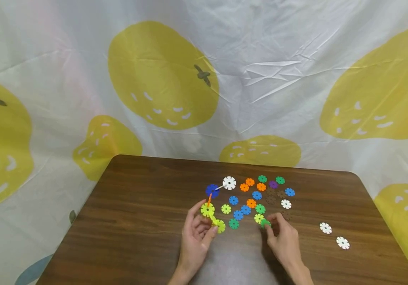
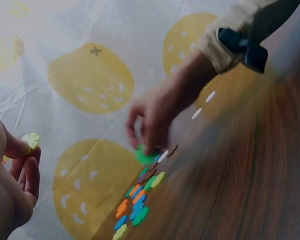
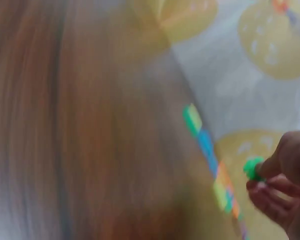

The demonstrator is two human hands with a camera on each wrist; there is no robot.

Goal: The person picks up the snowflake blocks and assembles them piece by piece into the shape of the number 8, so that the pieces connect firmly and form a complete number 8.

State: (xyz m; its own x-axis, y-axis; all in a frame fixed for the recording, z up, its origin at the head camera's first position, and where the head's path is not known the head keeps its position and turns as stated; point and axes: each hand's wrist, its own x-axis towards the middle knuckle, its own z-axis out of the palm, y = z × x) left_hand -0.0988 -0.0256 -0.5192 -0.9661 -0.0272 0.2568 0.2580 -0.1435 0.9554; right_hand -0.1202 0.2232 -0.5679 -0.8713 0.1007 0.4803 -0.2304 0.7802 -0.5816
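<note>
My left hand (image 1: 195, 237) holds a chain of slotted plastic discs by its near end, pinching a yellow-green disc (image 1: 220, 226) between thumb and fingers. From there the chain runs away through another yellow-green disc (image 1: 207, 209), an orange disc (image 1: 209, 200) seen edge-on, a blue disc (image 1: 212, 190) and a white disc (image 1: 229, 183). In my right hand (image 1: 285, 239) a green disc (image 1: 265, 223) is pinched between thumb and fingertips, above the table. The right wrist view also shows this green disc (image 3: 253, 169), though blurred.
Loose discs in several colours lie spread between and beyond the hands, among them an orange disc (image 1: 251, 203) and a purple disc (image 1: 273, 185). Two white discs (image 1: 342, 243) lie apart at the right. Behind the brown wooden table (image 1: 136, 221) hangs a lemon-patterned cloth (image 1: 271, 99).
</note>
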